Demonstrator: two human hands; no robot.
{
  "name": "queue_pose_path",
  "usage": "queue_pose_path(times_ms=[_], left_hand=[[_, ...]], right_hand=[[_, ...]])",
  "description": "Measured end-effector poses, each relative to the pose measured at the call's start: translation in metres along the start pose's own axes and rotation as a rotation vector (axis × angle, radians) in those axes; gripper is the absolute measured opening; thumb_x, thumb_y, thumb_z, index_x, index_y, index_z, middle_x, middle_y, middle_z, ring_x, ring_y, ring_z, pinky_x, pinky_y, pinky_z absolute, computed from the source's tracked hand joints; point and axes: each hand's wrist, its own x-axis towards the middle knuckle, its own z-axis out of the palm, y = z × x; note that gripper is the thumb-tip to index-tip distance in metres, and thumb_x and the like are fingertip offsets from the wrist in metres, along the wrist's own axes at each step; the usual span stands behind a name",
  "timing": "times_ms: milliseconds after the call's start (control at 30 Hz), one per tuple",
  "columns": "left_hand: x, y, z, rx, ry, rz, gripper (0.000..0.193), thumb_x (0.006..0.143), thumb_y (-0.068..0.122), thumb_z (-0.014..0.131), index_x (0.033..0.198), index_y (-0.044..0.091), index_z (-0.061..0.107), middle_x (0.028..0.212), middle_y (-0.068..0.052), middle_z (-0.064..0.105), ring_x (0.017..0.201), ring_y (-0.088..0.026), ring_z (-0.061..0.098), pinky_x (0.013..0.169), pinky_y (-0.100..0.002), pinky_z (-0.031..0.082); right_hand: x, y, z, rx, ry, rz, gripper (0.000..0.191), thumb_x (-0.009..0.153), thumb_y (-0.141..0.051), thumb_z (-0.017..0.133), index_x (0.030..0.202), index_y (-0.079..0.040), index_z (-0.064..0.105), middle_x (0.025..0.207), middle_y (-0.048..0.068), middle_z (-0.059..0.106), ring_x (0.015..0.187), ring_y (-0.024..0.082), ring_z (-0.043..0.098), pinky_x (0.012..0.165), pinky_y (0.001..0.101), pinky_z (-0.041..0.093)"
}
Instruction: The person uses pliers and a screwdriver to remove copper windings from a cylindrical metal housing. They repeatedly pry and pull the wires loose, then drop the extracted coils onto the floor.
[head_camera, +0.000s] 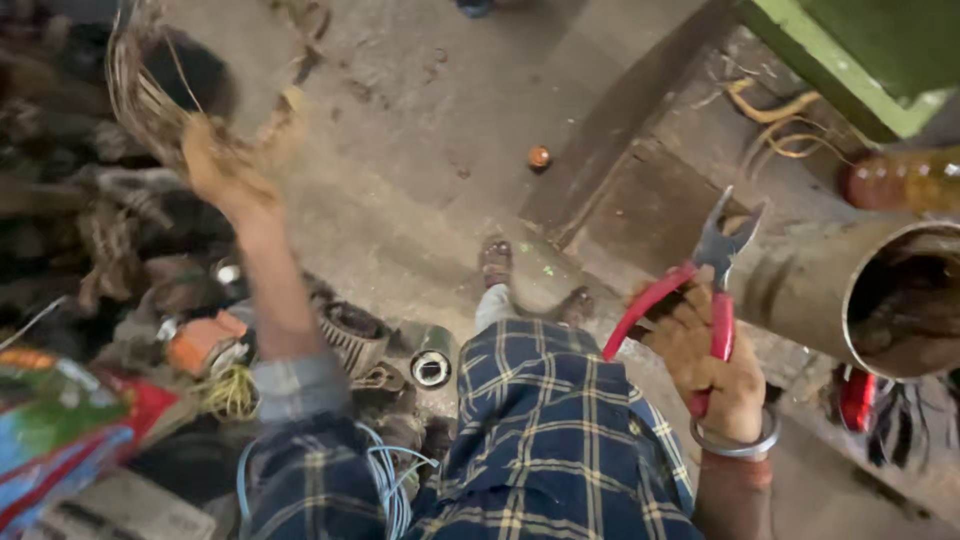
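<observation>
Overhead, tangled wire coil (150, 90); red-handled pliers (700, 290).

A: What's in my right hand (715, 370)?

B: Pliers (705, 290) with red handles and grey metal jaws. Jaws stand apart, tips pointing up and slightly right. Handles are spread too, one running down through my palm, the other angling out to the left.

A: And my left hand (225, 170)?

B: A coil of thin wire (150, 85), dull brownish-grey, many loose turns bunched into a rough ring. I'm gripping it at its lower edge, arm stretched out ahead and to the left, coil raised above the floor. It's motion-blurred, so single strands are hard to make out.
</observation>
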Motion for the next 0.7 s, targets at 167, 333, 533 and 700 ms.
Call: queue_pose_path(times_ms=[167,333,533,700], left_hand=[[0.034,-0.053,0.058,0.713,0.091,-0.508,0.058,0.103,0.058,0.067,0.138,0.014,0.054,0.111,0.014,0.057,0.096,-0.001,0.057,0.081,-0.027,0.05],[-0.093,-0.115,0.152,0.536,-0.69,0.03,0.03,0.112,0.026,0.062,0.113,-0.003,0.054,0.104,-0.008,0.053,0.095,-0.02,0.049,0.086,-0.035,0.039],[-0.261,-0.055,0.306,0.421,-1.562,0.593,0.113,0.07,0.075,0.082,0.148,0.0,0.048,0.152,-0.022,0.045,0.144,-0.043,0.042,0.121,-0.059,0.031],[-0.323,-0.036,0.39,0.722,-1.853,0.833,0.153,0.04,0.077,0.085,0.155,-0.006,0.026,0.161,-0.03,0.026,0.15,-0.048,0.02,0.121,-0.063,0.01]], right_hand=[[-0.014,0.032,-0.028,-0.733,0.184,-0.087,0.059,0.075,0.002,0.058,0.134,0.001,0.055,0.108,0.007,0.065,0.097,0.02,0.062,0.084,0.035,0.053],[-0.049,0.041,-0.043,-1.123,0.177,-0.229,0.069,0.072,-0.003,0.059,0.14,0.0,0.047,0.12,0.022,0.06,0.104,0.04,0.062,0.089,0.0437,0.052],[-0.113,0.04,-0.098,-1.233,0.552,0.122,0.057,0.068,-0.001,0.062,0.124,-0.009,0.058,0.113,0.019,0.064,0.098,0.038,0.068,0.084,0.0453,0.057],[-0.152,0.066,-0.164,-1.105,0.809,-0.16,0.058,0.067,-0.001,0.066,0.124,-0.002,0.055,0.108,0.019,0.059,0.091,0.032,0.065,0.079,0.0406,0.055]])
